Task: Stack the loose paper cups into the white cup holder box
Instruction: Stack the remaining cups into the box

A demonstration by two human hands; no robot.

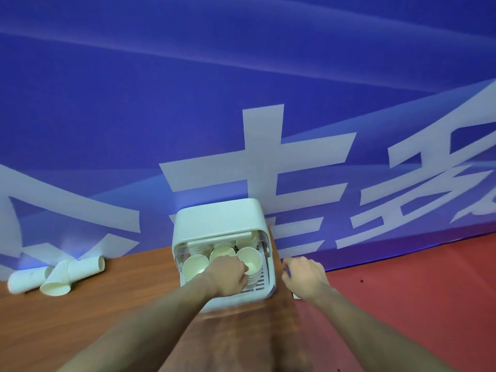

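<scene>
Three paper-cup stacks [222, 260] stand in white cup holder box [214, 218]; left hand [228, 275] pinches the right stack's rim, right hand [306, 275] loosely curled, holding nothing.

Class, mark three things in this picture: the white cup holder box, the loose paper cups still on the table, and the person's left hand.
white cup holder box [214, 218], head view, on its closed top.
loose paper cups [57, 275], head view, on the middle cup's side.
left hand [228, 275], head view, on its back, inside the box.

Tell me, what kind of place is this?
Probably an event or exhibition hall: a huge blue banner with big white characters, red carpet, and a wooden table holding a white cup holder box.
</scene>
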